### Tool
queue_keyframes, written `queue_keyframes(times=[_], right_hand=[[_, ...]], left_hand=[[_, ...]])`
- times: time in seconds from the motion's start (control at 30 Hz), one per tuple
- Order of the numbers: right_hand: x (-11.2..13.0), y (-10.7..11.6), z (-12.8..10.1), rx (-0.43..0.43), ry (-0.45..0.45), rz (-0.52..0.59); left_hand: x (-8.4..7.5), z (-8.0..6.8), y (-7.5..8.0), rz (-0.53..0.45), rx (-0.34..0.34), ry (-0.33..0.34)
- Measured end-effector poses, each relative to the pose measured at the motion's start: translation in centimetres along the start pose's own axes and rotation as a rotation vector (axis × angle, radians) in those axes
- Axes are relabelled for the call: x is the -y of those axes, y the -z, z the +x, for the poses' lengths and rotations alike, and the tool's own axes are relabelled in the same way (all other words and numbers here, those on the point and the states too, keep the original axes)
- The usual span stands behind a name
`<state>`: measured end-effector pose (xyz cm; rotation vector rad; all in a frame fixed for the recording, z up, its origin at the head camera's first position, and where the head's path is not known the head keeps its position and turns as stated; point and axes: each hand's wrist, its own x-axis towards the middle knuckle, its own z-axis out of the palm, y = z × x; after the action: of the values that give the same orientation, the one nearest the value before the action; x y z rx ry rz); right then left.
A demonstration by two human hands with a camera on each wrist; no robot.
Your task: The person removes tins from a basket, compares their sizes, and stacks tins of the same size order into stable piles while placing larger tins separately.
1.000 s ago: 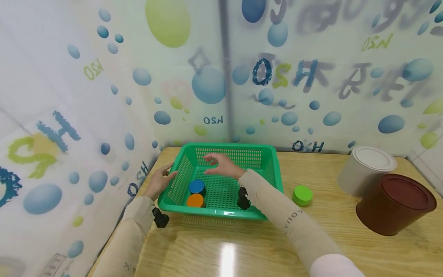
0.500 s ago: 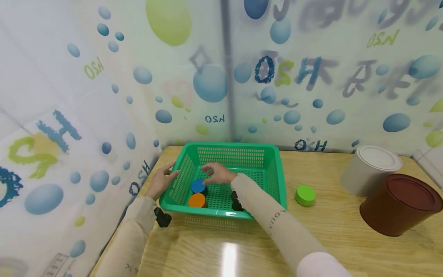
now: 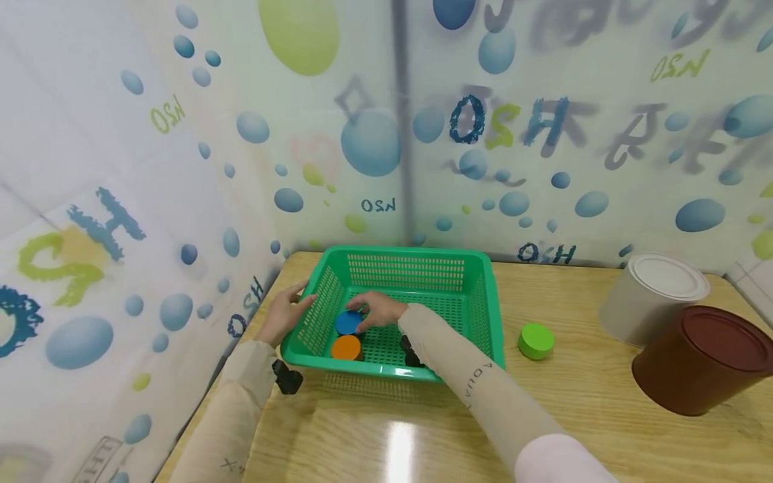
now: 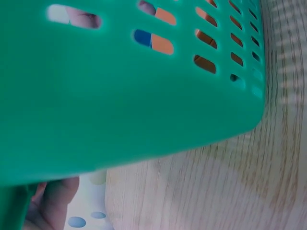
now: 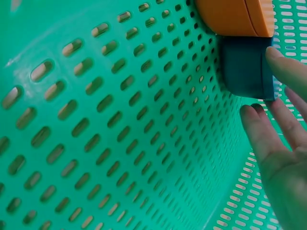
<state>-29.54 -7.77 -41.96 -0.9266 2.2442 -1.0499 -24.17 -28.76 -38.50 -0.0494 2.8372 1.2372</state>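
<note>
Left of centre, low in the head view: my right hand (image 3: 379,312) reaches down inside the green basket (image 3: 423,258).
Blue disc: the blue disc (image 3: 348,323) lies flat on the basket floor near the left wall, just under my right fingertips.
Fingers on disc: in the right wrist view my fingers (image 5: 288,67) touch the disc's (image 5: 245,67) rim, one above and others below it; they curl lightly about it, and I cannot tell whether they grip it yet.
Disc's lie: its round face points up; a squat cylinder with its short axis upright, and no long axis to speak of.
Orange disc: the orange disc (image 3: 345,347) lies touching the blue one, on the near side, lower in the frame.
Left hand: my left hand (image 3: 284,315) holds the basket's left rim from outside, thumb over the edge; the left wrist view shows mostly basket wall (image 4: 120,96) and a fingertip at lower left.
Green disc: the green disc (image 3: 535,340) sits on the wooden table (image 3: 574,416), right of the basket, apart from it.
Cans: a white can (image 3: 655,298) and a brown can (image 3: 703,359) stand at far right, close together.
Writing: my right sleeve reads "AQUA", partly cut off; the wall sheet shows mirrored letters like "OSH" and "OSN".
</note>
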Motion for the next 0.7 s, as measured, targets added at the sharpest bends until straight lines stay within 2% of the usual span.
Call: queue_keyframes(times=[0.1, 0.4, 0.7], right_hand=[[0.0, 0.0, -0.1, 0.0, 0.009, -0.019], [-0.1, 0.1, -0.5, -0.029, -0.056, -0.049], [-1.0, 1.0, -1.3, -0.072, -0.077, -0.064]], left_hand=[[-0.2, 0.0, -0.1, -0.006, 0.0, 0.005], [-0.2, -0.1, -0.2, -0.025, 0.009, 0.005], [-0.1, 0.0, -0.1, -0.028, 0.002, 0.018]])
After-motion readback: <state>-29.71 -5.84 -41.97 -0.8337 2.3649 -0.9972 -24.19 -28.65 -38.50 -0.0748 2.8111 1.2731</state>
